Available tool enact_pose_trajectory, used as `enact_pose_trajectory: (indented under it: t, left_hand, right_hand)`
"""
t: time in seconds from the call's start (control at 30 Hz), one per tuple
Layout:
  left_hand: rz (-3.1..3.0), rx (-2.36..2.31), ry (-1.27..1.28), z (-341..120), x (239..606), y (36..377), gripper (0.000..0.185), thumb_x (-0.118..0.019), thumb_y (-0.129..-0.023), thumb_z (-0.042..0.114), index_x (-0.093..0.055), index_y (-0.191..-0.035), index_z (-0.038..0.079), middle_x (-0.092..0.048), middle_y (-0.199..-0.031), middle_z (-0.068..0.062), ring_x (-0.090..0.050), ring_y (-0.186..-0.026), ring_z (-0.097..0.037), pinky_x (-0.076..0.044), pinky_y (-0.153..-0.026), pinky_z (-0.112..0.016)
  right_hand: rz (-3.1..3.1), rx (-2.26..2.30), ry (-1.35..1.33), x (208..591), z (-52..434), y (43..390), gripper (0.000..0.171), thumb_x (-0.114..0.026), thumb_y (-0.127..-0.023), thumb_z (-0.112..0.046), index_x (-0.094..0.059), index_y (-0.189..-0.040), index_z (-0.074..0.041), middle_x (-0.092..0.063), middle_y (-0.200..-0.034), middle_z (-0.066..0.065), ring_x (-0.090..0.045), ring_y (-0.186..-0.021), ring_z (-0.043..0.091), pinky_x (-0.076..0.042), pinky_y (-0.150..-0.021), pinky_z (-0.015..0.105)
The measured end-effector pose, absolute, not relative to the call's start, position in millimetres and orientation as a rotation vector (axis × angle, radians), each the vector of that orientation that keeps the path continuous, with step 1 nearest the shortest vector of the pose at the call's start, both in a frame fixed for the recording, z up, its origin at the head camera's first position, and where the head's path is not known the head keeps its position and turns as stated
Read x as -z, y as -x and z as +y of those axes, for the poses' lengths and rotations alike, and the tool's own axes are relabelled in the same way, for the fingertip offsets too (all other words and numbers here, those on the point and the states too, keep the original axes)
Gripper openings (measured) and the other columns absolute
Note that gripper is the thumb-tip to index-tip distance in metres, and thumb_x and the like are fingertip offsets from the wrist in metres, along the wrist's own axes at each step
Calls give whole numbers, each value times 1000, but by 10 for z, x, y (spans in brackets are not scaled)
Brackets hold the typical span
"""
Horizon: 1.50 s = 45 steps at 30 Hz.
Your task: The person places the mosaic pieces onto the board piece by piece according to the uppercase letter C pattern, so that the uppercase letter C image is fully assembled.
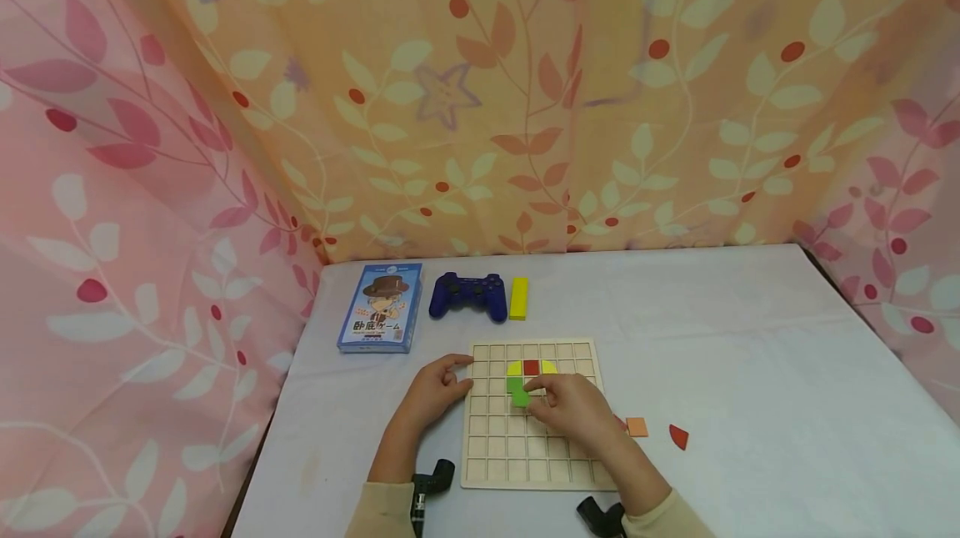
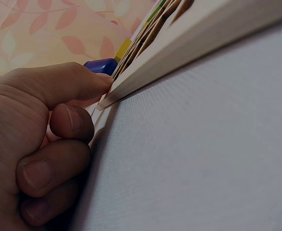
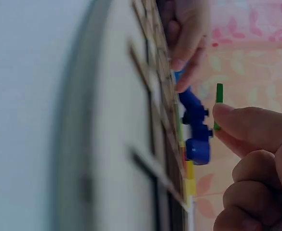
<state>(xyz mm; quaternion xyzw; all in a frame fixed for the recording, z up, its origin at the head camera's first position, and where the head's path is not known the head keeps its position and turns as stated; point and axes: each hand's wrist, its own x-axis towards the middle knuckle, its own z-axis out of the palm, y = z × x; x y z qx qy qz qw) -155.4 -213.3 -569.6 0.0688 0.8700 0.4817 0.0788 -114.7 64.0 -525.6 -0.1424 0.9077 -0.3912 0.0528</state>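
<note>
A pale wooden grid board lies flat on the table. Set in its upper cells are a red square, two yellow rounded pieces and a green square tile. Between thumb and index finger my right hand pinches another green tile, raised off the board in the right wrist view. My left hand touches the board's left edge with extended thumb and index fingertips; its other fingers are curled in the left wrist view.
Right of the board lie an orange square and a red quarter-round piece; another red piece is mostly hidden by the right hand. Behind the board are a blue boxed game, a dark blue game controller and a yellow bar.
</note>
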Motion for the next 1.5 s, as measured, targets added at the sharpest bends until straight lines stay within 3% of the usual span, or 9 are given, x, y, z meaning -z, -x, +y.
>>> enact_pose_trajectory:
  t: [0.3, 0.73, 0.97, 1.23, 1.4, 1.5]
  left_hand:
    - [2603, -1438, -207, -2138, 5712, 1559, 37, -76, -93, 22, -70, -129, 15, -42, -57, 7, -36, -50, -10, -33, -52, -28]
    - [2602, -1441, -210, -2144, 5701, 1557, 37, -76, -93, 22, -70, -129, 14, -41, -56, 8, -36, -49, -8, -34, -52, -27]
    - [2596, -1459, -226, -2141, 5703, 1553, 37, -76, -93, 21, -70, -129, 13, -41, -56, 8, -35, -48, -8, -33, -51, -27]
    - [2598, -1458, -207, -2135, 5711, 1551, 36, -76, -93, 21, -71, -128, 15, -42, -56, 8, -36, -49, -8, -33, -51, -26]
    - [2593, -1468, -218, -2139, 5706, 1554, 36, -75, -93, 22, -71, -128, 14, -41, -56, 8, -35, -48, -8, -33, -50, -27]
    - [2586, -1466, -207, -2135, 5698, 1555, 36, -75, -93, 22, -71, -128, 14, -42, -57, 7, -36, -49, -9, -33, -51, -27]
  right_hand:
    - [2745, 1160, 452, 5510, 597, 1179, 20, -83, -85, -26, -79, -105, -21, -43, -59, -12, -37, -55, 5, -32, -53, 27]
    - [2788, 1115, 457, 5514, 576, 1183, 21, -84, -84, -29, -79, -104, -25, -44, -61, -12, -40, -58, 6, -35, -57, 28]
    - [2782, 1146, 413, 5510, 564, 1181, 19, -84, -85, -30, -78, -103, -24, -42, -55, -10, -39, -50, 7, -29, -49, 27]
    - [2823, 1133, 470, 5531, 564, 1159, 6, -82, -87, -29, -81, -93, -26, -66, -76, -18, -56, -71, 3, -45, -63, 28]
    - [2815, 1123, 493, 5513, 573, 1146, 6, -81, -88, -30, -81, -92, -27, -67, -78, -21, -58, -74, 2, -48, -66, 29]
    - [2820, 1124, 479, 5454, 601, 1129, 7, -81, -88, -30, -81, -95, -28, -61, -68, -18, -54, -68, 2, -46, -64, 29]
